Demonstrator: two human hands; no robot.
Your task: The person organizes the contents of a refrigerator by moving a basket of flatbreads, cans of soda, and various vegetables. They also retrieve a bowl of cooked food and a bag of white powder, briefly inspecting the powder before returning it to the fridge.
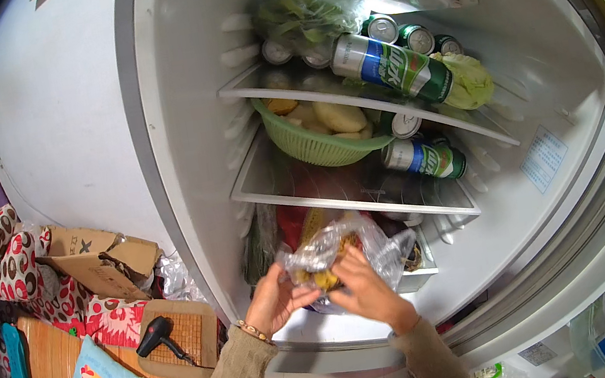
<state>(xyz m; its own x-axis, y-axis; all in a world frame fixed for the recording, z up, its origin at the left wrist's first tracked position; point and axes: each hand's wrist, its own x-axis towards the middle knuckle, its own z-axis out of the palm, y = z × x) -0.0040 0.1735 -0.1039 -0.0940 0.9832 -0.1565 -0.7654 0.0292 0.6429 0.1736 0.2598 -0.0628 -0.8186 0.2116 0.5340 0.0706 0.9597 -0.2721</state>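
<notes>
In front of the lowest visible refrigerator shelf is a crinkled clear plastic bag (pixel 339 236) with yellow-brown food pieces (pixel 325 279) inside, their exact kind blurred. My left hand (pixel 278 301) holds the bag's left side, thumb up and fingers under the yellow pieces. On the other side, my right hand (pixel 367 288) grips the bag near its middle, fingertips over the contents. Behind the bag, red and yellow packaging (pixel 308 226) is partly hidden. Leafy greens in plastic (pixel 261 248) stand to its left.
A green plastic basket (pixel 325 147) of peeled-looking potatoes sits on the middle glass shelf (pixel 363 200) beside beverage cans (pixel 421 159). Above are more cans (pixel 390 67), bagged greens (pixel 305 12) and cabbage (pixel 468 79). The open door (pixel 561 268) curves along the right; a hair dryer (pixel 157 337) lies left.
</notes>
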